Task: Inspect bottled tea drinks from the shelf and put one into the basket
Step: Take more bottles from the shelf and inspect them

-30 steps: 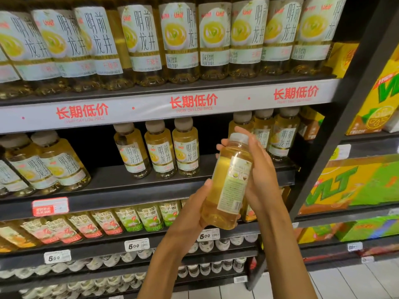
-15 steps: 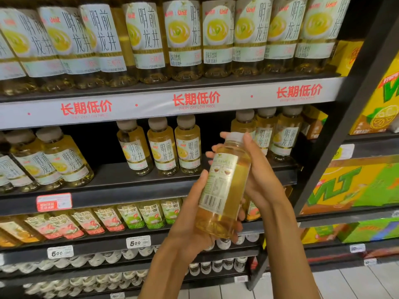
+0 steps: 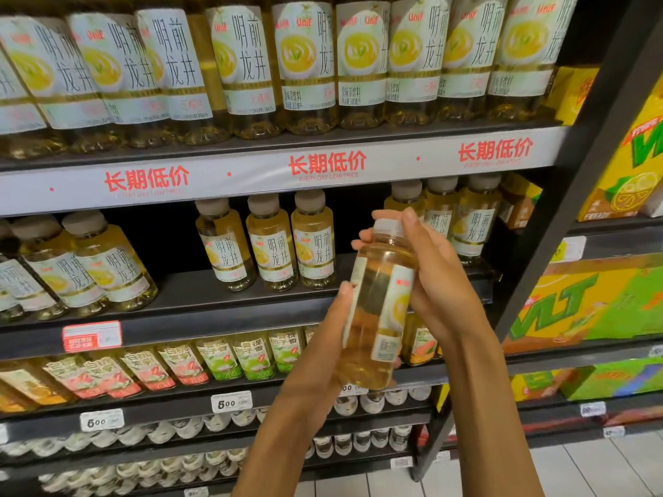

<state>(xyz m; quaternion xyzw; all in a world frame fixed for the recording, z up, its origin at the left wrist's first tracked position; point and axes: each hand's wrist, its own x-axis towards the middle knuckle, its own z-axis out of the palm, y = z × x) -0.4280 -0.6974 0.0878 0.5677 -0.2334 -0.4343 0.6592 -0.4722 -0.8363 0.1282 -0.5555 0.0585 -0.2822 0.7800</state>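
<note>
Held thing: one tea bottle (image 3: 376, 303) is being held in front of the shelf (image 3: 251, 306), a little tilted, with its white cap near the top and the seam of its label turned toward the camera.
Left hand: the left hand (image 3: 323, 356) is being kept under the lower part of the bottle, its fingers curled round the base and the thumb lying along the side.
Right hand: the right hand (image 3: 434, 285) is being pressed on the upper part, its fingers (image 3: 412, 224) wrapped round the shoulder just below the cap.
Step in hand: the label is probably being inspected.
Basket: no basket is being shown in this view, so its place cannot be told.
Risk of slipping: the bottle is smooth and full, so it could be dropped if one hand is loosened before the other is gripping firmly.
Risk to the shelf: the shelf bottles (image 3: 272, 245) are standing near, so they could be knocked by a careless elbow or wrist.
</note>
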